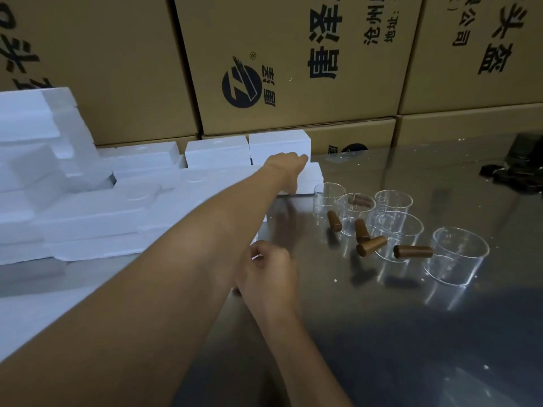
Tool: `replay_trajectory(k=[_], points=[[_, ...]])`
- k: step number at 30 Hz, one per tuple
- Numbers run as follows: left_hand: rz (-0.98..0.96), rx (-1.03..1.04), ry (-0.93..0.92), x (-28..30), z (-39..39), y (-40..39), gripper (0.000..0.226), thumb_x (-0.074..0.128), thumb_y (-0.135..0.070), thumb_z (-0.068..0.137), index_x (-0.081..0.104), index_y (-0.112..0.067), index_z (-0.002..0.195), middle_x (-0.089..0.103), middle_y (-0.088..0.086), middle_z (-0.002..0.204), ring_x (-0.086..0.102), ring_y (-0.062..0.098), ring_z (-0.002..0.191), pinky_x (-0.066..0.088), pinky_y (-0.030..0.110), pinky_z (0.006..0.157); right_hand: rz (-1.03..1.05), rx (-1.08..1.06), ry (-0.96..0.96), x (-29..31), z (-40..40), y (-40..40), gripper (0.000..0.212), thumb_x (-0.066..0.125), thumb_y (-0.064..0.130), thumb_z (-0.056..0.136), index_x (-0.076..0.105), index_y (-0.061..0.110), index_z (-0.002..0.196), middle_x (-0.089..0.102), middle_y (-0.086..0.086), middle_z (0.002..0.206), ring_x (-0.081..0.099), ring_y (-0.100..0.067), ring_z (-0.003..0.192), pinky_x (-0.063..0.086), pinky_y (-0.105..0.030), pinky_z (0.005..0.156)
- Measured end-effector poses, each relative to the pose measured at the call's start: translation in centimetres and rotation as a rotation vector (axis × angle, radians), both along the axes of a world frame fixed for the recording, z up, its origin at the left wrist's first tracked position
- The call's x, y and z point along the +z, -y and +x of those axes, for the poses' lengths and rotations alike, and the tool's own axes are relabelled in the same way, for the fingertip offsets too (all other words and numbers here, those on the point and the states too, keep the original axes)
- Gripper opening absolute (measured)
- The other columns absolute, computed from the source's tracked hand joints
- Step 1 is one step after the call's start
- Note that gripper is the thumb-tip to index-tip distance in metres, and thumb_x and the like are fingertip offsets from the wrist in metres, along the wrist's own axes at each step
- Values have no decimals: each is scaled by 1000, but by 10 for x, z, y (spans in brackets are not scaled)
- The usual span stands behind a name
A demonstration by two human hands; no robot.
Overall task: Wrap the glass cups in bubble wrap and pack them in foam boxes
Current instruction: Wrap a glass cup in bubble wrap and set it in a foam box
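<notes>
At the foam stack, the left hand [289, 165] grips a foam box [279, 146], the right hand [269, 268] loosely curled and empty; fetching, then wrapping cups [458, 254].

Five glass cups [382, 227] with brown handles right of my fingers, two closed foam boxes [248, 151] just above my left hand [286, 165], my two hands, right hand [266, 271] nearer me
</notes>
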State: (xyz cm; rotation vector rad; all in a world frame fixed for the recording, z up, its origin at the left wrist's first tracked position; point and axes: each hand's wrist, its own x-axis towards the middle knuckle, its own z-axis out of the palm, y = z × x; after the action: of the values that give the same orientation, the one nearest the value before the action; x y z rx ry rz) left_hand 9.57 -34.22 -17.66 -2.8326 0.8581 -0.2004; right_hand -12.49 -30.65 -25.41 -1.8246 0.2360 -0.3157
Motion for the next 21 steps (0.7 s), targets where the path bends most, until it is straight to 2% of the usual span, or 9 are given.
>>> replay_trajectory(k=[3, 7, 10, 13, 17, 21], points=[[-162, -8, 32, 8, -5, 2, 79, 73, -21, 83, 28, -15, 148, 46, 15, 131, 53, 33, 115, 47, 38, 79, 20, -5, -16, -3, 3, -2, 32, 42, 39, 75, 61, 14, 70, 69, -4, 61, 68, -27, 66, 60, -40, 70], [-727, -68, 24, 33, -25, -5, 95, 78, -18, 76, 20, -21, 151, 47, 14, 138, 53, 34, 117, 54, 44, 84, -5, -7, -6, -4, 3, -1, 31, 42, 39, 76, 61, 15, 71, 69, -3, 60, 67, -22, 60, 59, -39, 63], [-1071, -128, -44, 51, -55, -22, 112, 81, -14, 75, 5, -30, 157, 38, 6, 152, 54, 27, 119, 55, 39, 83, 49, 13, -22, -1, 1, 0, 27, 46, 33, 79, 62, 15, 67, 68, 1, 54, 62, -12, 44, 52, -29, 50], [-1310, -161, -150, 61, -92, -53, 118, 82, -9, 74, 1, -36, 156, 44, 5, 148, 62, 19, 109, 59, 34, 82, 177, 15, -45, 3, 2, 2, 24, 49, 23, 84, 65, 12, 70, 69, -6, 55, 60, -17, 40, 43, -26, 43], [-1553, -157, -231, 57, -145, -115, 114, 79, -8, 75, 6, -44, 155, 44, -8, 145, 58, 6, 108, 60, 31, 82, 452, -22, 17, 9, -3, 12, 24, 52, 13, 94, 66, -1, 82, 68, -17, 57, 51, -18, 39, 42, -23, 39], [-1843, -75, -407, 38, -195, -175, 113, 79, -3, 75, 10, -51, 152, 51, -7, 131, 58, 15, 116, 60, 43, 86, 763, -69, 129, 21, -17, 21, 45, 45, 43, 101, 64, 3, 97, 71, -20, 72, 60, -22, 55, 49, -28, 50]])
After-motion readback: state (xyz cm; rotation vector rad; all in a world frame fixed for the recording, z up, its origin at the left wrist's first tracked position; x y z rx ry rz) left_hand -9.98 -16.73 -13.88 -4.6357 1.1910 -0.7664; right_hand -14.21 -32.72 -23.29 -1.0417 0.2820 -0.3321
